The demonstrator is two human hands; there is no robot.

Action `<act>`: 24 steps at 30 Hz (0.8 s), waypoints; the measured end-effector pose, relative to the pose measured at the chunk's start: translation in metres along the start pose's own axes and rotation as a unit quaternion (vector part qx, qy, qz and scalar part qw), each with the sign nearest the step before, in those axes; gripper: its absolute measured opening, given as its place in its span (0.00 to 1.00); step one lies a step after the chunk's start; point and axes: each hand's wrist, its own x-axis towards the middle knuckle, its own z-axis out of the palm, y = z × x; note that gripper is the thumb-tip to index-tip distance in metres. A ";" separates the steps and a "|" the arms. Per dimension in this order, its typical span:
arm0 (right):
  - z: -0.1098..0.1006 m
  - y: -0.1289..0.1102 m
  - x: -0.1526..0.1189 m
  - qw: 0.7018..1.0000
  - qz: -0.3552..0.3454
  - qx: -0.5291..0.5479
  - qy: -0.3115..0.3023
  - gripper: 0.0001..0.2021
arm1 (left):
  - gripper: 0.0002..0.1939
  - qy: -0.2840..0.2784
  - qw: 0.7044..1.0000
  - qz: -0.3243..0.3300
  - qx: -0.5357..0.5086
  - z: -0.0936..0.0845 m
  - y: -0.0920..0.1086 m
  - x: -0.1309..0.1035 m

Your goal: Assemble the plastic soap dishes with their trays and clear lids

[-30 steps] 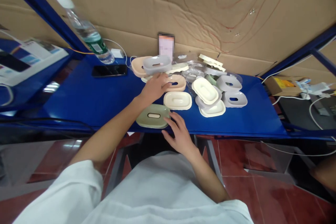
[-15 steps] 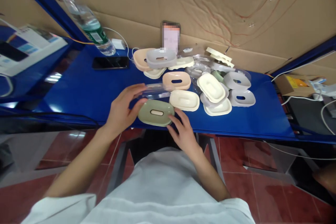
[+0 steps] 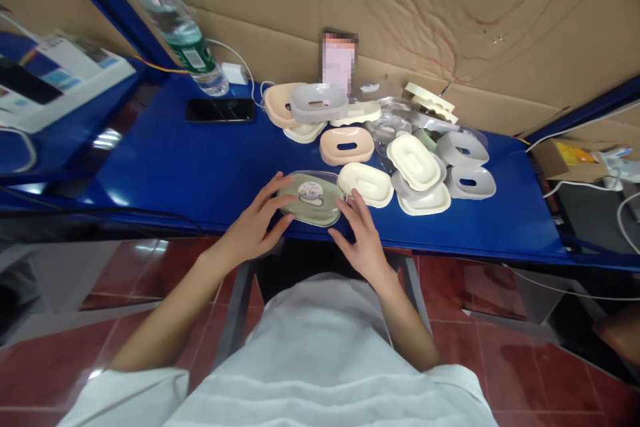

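Observation:
A green oval soap dish (image 3: 320, 217) lies at the front edge of the blue table, directly before me. Over it sits a clear plastic lid (image 3: 320, 180) with a round printed sticker; I cannot tell whether it is fully seated. My left hand (image 3: 257, 225) grips the lid at its left end, fingers on top and thumb at the near edge. At the right end, my right hand (image 3: 361, 237) holds the dish, its fingertips on the lid's rim. A cream tray (image 3: 367, 185) lies just beyond my right fingers.
Behind are a peach soap dish (image 3: 347, 146), stacked cream trays (image 3: 414, 161), grey dishes (image 3: 470, 181) and clear lids (image 3: 390, 127). A phone (image 3: 220, 111) and water bottle (image 3: 187, 40) are at left; another phone (image 3: 339, 60) leans on the cardboard (image 3: 280, 7).
My left hand has brought the clear lid from behind the green soap dish onto its top. My right hand stays at the dish's right end. The view has shifted slightly.

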 end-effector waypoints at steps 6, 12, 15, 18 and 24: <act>0.011 -0.001 -0.003 0.998 -0.024 -0.053 0.032 0.30 | 0.25 0.017 0.999 -0.042 -0.006 0.002 -0.003 0.001; 0.017 0.002 -0.006 0.993 -0.077 -0.075 0.053 0.27 | 0.28 0.025 0.996 -0.079 -0.023 0.004 -0.006 -0.001; 0.020 0.003 -0.006 0.993 -0.066 -0.091 0.042 0.26 | 0.26 0.043 0.995 -0.083 -0.018 0.006 -0.007 -0.004; 0.022 0.002 -0.007 0.992 -0.056 -0.109 0.031 0.26 | 0.24 0.070 0.995 -0.064 -0.002 0.008 -0.008 -0.007; 0.019 0.002 -0.006 0.988 -0.086 -0.132 -0.008 0.33 | 0.26 0.132 0.990 -0.035 0.027 0.015 -0.011 -0.014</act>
